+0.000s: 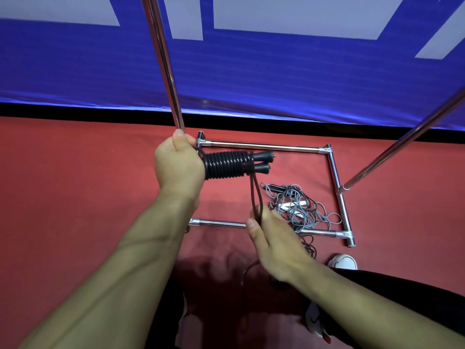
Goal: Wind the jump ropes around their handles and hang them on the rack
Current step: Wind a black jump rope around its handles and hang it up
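Head view: a chrome rack (334, 172) was seen standing on the red floor (75, 185) at frame centre. Black handles (226, 165), wound with rope, were clasped in the left hand (177, 162). A dark rope loop (255, 195) was pinched by the right hand (271, 238). Grey ropes (297, 205) lay tangled inside the rack's base.

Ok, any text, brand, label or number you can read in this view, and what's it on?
None can be read.
Blue banner: pale blocks, perhaps parts of large letters, cropped and unreadable.
Black jump rope held in the left hand: no marking visible.
White handles in the grey rope pile: no print visible.
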The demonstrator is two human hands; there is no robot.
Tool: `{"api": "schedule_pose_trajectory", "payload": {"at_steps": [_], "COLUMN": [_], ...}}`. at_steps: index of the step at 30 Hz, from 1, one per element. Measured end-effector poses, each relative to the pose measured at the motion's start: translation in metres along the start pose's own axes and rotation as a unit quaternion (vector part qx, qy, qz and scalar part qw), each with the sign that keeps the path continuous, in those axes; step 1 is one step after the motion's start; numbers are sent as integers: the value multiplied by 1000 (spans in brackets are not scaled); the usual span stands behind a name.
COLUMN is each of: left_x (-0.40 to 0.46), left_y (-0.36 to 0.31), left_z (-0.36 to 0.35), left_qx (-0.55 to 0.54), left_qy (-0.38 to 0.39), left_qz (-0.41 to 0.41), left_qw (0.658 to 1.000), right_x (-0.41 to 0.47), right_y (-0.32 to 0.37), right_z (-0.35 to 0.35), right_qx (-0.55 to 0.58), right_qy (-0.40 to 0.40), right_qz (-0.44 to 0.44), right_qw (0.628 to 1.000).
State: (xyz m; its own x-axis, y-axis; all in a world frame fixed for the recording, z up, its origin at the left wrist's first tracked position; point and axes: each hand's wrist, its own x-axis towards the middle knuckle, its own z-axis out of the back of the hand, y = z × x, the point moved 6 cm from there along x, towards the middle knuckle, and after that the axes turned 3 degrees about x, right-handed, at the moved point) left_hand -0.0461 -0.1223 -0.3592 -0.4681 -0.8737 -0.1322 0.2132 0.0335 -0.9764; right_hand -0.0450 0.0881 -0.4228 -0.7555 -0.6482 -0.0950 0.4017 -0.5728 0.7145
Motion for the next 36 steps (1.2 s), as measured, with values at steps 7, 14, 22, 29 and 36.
{"api": "schedule_pose_trajectory", "payload": {"at_steps": [7,14,22,29,36], "left_x": [3,-10,-18,-12,-11], "left_y": [12,18,17,-7,-11], "left_z": [1,-11,-15,-2,-3], "left_qx": [20,194,419,345,250], "left_qy": [60,249,236,52,15], "left_qz": [55,-32,-113,-140,-112], "left_qw": [997,948,869,927,962], "right_x": [9,25,35,15,2], "right_y": [-3,-25,-10,18,14], "right_z": [-5,29,71,83,32], "right_qx": [98,123,100,35,268], "right_qy": [50,-61,-96,-193,-160], "right_qz": [58,-65,-25,2,-116], "right_qw": [992,988,990,981,943]}}
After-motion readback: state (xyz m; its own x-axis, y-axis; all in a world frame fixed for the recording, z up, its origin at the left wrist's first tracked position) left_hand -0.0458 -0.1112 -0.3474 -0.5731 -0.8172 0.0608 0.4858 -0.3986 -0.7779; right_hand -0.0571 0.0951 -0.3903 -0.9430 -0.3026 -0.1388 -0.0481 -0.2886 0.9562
